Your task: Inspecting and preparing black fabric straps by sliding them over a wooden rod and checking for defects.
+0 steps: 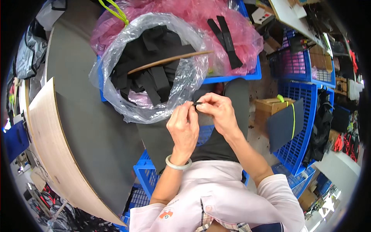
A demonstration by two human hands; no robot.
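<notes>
Over my lap, my left hand (182, 125) and my right hand (220, 113) meet fingertip to fingertip. Both pinch a small black piece (197, 103), mostly covered by the fingers; its exact kind cannot be made out. Just beyond the hands stands a clear plastic bag (116, 102), its mouth spread wide, full of flat black strips (160, 79). A thin brown wooden strip (170, 62) lies across the bag's opening. Further right, a few longer black strips (228, 40) rest on a pink plastic bag (249, 33).
The bags sit in a blue crate (239, 78). To my left is a grey-topped table (87, 127) with a curved wooden board (58, 150) along it. On the right are blue crates (297, 143), a cardboard box (266, 110) and a dark panel (286, 125) with a yellow-green band.
</notes>
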